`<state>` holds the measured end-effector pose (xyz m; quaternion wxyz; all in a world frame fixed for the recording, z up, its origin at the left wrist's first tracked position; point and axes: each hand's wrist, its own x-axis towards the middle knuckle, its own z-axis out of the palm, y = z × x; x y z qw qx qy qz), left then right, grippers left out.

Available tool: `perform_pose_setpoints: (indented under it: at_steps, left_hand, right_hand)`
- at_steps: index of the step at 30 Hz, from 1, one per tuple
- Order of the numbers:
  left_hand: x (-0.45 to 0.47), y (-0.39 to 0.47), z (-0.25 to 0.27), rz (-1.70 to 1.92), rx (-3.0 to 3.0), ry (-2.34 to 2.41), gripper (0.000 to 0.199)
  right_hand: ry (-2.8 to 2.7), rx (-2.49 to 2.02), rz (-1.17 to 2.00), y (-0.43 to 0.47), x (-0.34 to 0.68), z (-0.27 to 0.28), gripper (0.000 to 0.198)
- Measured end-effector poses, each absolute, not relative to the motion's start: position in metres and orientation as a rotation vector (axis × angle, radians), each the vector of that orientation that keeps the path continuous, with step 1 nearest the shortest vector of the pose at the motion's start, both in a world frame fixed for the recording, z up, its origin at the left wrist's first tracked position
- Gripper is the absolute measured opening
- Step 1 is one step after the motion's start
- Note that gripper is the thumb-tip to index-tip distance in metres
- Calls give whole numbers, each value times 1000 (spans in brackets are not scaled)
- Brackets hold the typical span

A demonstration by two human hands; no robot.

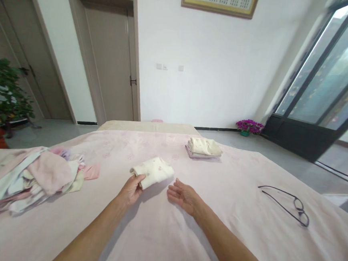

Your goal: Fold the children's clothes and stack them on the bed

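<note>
My left hand (132,189) grips the near left corner of a folded cream cloth (154,171), thumb on top and fingers beneath. Small faint prints dot the fabric, which is tilted and looks slightly raised off the bed cover. Just right of it, my right hand (183,196) is held with fingers stretched out and holds nothing; a small gap separates it from the cloth. Farther back to the right lies a stack of folded clothes (205,148), cream on top with a pinkish layer below. What kind of garment the cloth is, I cannot tell.
A loose heap of pink, white and pale clothes (50,173) lies on the left of the pink sheet (159,242). Black-framed glasses (298,208) rest on the right. Beyond the sheet's far edge are a white wall and purple flowers (249,126).
</note>
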<state>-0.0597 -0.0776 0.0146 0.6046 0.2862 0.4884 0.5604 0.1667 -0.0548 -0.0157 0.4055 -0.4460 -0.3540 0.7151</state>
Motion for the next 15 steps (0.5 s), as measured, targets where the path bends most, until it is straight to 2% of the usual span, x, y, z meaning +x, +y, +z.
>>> perform_pose_setpoints:
  at_steps: [2, 4, 8, 12, 15]
  left_hand:
    - [-49, -86, 14, 1317, 676, 1114, 50]
    - [-36, -95, 10, 1306, 701, 1101, 52]
    - [-17, -108, 0, 1196, 784, 1112, 58]
    - [-17, -103, -2, 1069, 869, 1133, 61]
    - [-32, -92, -12, 1083, 994, 1201, 64]
  right_hand:
    - [-691, -943, 2026, -63, 155, -10, 36]
    - [-541, -855, 2068, -62, 143, -3, 35]
    - [-326, -843, 1925, -48, 129, -3, 22]
    - [-250, -839, 1838, -28, 140, -6, 26]
    - [-290, -783, 1672, 7, 167, 11, 32]
